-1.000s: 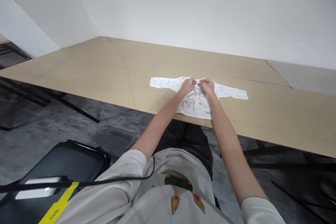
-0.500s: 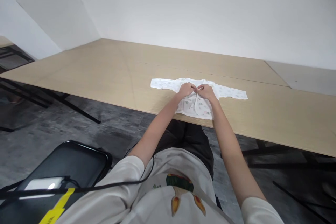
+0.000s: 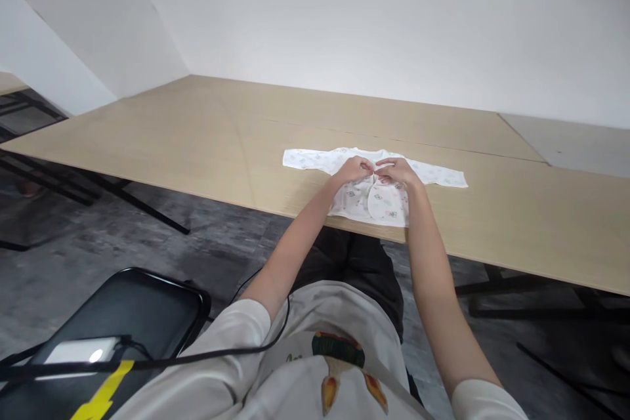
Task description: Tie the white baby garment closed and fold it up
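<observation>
Baby shirt point(image 3: 374, 200): both hands' fingers apparently pinch lower on its front now.

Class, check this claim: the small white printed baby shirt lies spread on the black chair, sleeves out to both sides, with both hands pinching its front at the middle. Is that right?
Not quite. The head view shows the baby shirt lying on the wooden table, not on the black chair, which stands beside the person. The rest holds: sleeves out to both sides, left hand and right hand pinching its front at the middle.

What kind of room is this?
Probably a plain workroom or office: long bare wooden tables on black metal legs, blank white walls, grey floor, a black folding chair.
</observation>
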Available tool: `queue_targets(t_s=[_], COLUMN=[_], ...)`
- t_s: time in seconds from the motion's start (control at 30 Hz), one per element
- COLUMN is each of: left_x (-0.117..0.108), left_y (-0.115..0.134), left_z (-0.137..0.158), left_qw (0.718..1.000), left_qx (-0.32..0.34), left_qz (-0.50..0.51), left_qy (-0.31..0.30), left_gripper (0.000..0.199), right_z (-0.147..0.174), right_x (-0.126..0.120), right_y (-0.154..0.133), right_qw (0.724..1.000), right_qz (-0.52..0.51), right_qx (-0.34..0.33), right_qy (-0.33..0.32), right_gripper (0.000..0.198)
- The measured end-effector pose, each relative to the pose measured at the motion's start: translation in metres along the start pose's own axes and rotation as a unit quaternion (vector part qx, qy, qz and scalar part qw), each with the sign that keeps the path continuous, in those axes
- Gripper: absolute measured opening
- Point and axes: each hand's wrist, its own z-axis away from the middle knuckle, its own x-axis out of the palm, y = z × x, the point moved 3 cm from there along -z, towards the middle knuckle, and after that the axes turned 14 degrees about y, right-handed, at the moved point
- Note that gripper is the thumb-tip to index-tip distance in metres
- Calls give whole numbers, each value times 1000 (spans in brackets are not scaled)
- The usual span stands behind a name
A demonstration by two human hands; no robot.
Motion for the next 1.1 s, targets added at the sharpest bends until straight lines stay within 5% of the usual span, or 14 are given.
queue_targets(t_s=[0.23, 0.67, 1.1], left_x=[-1, -5, -6], left_y=[-7, 4, 5], left_z=[-3, 3, 1], left_qw=[997, 995, 995], left_qx=[-49, -66, -28], left_qz=[64, -7, -77], left_qy=[15, 73, 56], left_gripper=[21, 30, 30], right_z=[7, -3, -2], right_x=[2, 12, 9], right_y=[-6, 3, 3], right_qw=[999, 998, 999], right_qz=[-38, -28, -42], right_qx=[1, -57, 19], right_qy=[-10, -28, -1], right_gripper=[22, 30, 27])
